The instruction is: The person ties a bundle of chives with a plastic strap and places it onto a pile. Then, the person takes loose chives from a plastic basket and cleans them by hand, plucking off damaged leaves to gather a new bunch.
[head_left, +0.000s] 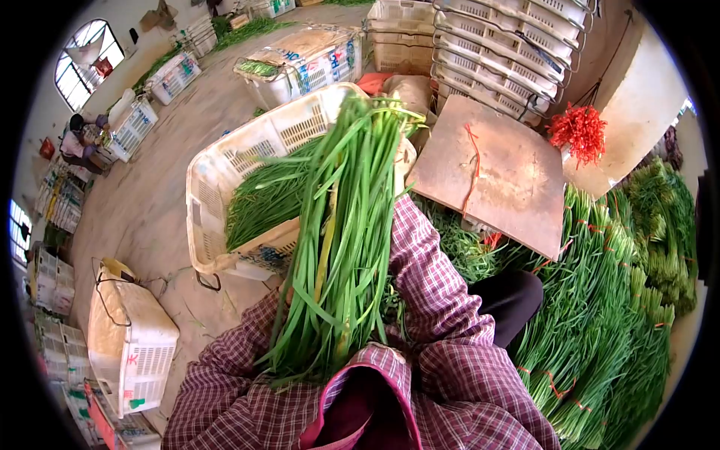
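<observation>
A long bunch of garlic chives [341, 225] is held up before my chest, pale stem ends at the top and green leaves hanging toward my lap. My right hand [403, 161] grips its upper right side, with most of the fingers behind the stems. At the lower left edge of the bunch, my left hand [288, 295] holds the leaves; little of it shows beyond the sleeve. Behind the bunch stands a white plastic crate [206, 187], with more chives [259, 199] lying inside.
A flat board [495, 172] with a red tie lies at right, beside hanging red ties [577, 133]. Tied chive bundles [592, 315] are piled at right. Stacked crates [502, 56] rise behind. Another crate [131, 337] stands at left. A person [81, 142] sits far left.
</observation>
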A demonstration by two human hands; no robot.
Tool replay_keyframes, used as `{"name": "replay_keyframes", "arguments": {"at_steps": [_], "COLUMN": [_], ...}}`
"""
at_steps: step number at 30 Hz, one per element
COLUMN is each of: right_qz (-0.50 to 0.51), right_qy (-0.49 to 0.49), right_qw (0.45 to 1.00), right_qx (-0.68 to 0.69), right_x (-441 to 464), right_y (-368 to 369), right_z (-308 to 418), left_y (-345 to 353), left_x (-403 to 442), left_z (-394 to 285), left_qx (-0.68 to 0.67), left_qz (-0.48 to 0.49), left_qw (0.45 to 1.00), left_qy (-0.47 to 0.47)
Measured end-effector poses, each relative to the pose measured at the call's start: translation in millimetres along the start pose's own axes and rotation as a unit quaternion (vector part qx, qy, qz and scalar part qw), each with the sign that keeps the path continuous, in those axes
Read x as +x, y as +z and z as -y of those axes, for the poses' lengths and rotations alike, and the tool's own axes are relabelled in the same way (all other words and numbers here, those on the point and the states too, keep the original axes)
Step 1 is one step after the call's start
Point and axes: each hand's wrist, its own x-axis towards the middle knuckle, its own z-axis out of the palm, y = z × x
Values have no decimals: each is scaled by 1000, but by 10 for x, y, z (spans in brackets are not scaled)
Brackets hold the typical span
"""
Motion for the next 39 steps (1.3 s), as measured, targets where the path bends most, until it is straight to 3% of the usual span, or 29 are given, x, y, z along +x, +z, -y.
{"name": "replay_keyframes", "arguments": {"at_steps": [4, 9, 11, 12, 15, 16, 18, 19, 20, 22, 23, 24, 27, 28, 30, 31, 32, 33, 34, 36, 39], "right_qz": [-150, -66, -51, -66, -77, -33, -47, -83, -83, -97, -94, -94, -39, -40, 57, 93, 123, 129, 135, 49, -15], "right_qy": [84, 45, 116, 93, -38, -114, -100, -173, -172, -269, -278, -279, -217, -219, -188, -148, -42, -78, -114, -155, -322], "right_qw": [972, 879, 815, 831, 813, 773, 654, 538, 539, 392, 372, 373, 476, 476, 496, 581, 564, 602, 638, 712, 681], "right_qx": [-163, -470, -566, -545, -576, -623, -748, -821, -820, -874, -881, -880, -852, -851, -846, -795, -815, -784, -750, -683, -658], "right_x": [-402, -793, -883, -858, -1090, -1078, -1110, -1119, -1102, -1077, -1103, -1122, -1218, -1264, -1354, -1356, -1450, -1501, -1535, -1578, -1270], "right_y": [-152, -1007, -1150, -1381, -1015, -1036, -1088, -1176, -1248, -1286, -1255, -1236, -1122, -1070, -1049, -1155, -908, -794, -687, -393, -230], "right_z": [90, -109, -158, -302, -339, -323, -337, -468, -519, -551, -525, -514, -448, -383, -210, -143, 124, 275, 390, 572, 671], "left_y": [95, 192, 191, 175, 73, 54, 26, 22, 16, 2, -4, -13, -2, 8, 3, -57, -288, -512, -718, -923, -627], "left_x": [-11, 103, 133, 143, 178, 188, 192, 187, 185, 187, 187, 174, 138, 121, 127, 168, 312, 455, 470, 416, 133], "left_z": [165, 381, 422, 424, 373, 351, 314, 307, 299, 287, 277, 266, 230, 194, 155, 181, 367, 546, 632, 558, -212], "left_qx": [-55, -113, -128, -134, -138, -139, -143, -145, -148, -152, -153, -151, -157, -159, -180, -196, -225, -246, -226, -183, -64], "left_qz": [-2, -1, 0, 0, 12, 17, 23, 27, 32, 39, 44, 45, 47, 45, 56, 72, 143, 213, 249, 280, 182], "left_qw": [998, 993, 991, 990, 989, 988, 987, 986, 985, 983, 982, 982, 979, 979, 971, 964, 945, 922, 928, 940, 980], "left_qy": [-16, -31, -38, -42, -57, -63, -74, -80, -87, -99, -103, -107, -119, -122, -148, -165, -188, -211, -158, -71, -39]}}
